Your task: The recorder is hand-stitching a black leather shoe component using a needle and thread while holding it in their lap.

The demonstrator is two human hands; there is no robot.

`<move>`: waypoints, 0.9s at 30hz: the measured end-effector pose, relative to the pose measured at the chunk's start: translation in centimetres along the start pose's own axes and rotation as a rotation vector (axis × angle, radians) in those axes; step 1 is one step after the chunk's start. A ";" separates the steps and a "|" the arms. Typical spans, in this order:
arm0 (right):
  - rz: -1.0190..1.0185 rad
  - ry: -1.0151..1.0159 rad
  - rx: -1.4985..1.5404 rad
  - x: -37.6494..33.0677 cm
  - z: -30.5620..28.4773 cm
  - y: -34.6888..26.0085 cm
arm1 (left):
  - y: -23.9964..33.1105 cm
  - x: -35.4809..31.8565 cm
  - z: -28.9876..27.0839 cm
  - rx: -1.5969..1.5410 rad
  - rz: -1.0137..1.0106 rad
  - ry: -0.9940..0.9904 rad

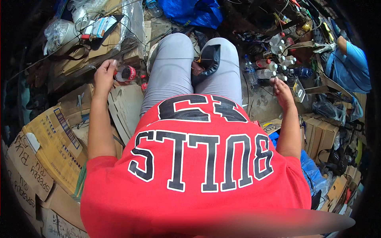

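Note:
A black shiny leather piece (211,62), shaped like part of a shoe, rests between my grey-trousered knees, with something brown beside it. Out to the left, my left hand (104,75) is raised with thumb and forefinger pinched together, close to a red-labelled bottle of dark drink (126,73). On the other side my right hand (282,93) is held with curled fingers, thumb and forefinger meeting near several small bottles. What either pinch holds, if anything, is too fine to see. A thin dark line crosses both knees; I cannot tell whether it is thread or a trouser seam.
Several small white-capped bottles (266,73) stand at the right, with a small yellow-and-black box (299,91) nearby. Cardboard boxes (55,146) pile up at the left. A blue plastic sheet (192,12) lies ahead; blue cloth (351,67) hangs far right.

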State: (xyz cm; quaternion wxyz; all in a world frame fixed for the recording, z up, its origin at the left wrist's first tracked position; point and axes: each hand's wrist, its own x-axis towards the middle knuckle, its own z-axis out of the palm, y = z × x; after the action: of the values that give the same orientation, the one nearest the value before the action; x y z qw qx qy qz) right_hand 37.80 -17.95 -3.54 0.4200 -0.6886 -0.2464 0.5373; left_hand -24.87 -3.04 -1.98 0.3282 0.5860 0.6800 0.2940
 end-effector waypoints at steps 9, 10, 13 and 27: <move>-0.567 -0.294 -0.687 -0.4 14.1 -8.1 | 15.0 -1.5 12.4 -0.088 0.850 -0.365; -0.625 -0.325 -0.701 -0.5 15.9 -8.7 | 15.6 -1.1 14.1 -0.064 0.792 -0.471; -0.651 -0.370 -0.777 -0.1 18.2 -9.9 | 16.4 0.7 18.0 0.056 0.779 -0.638; -0.587 -0.439 -0.542 0.5 18.2 -6.0 | 17.0 2.3 19.6 -0.142 0.449 -1.147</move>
State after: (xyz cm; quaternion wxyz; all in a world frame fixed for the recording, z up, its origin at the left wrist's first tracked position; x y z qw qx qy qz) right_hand 21.35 -8.69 0.02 0.2970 -0.5446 -0.6460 0.4448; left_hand 0.68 1.93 -0.91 0.6098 0.7562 0.2341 0.0389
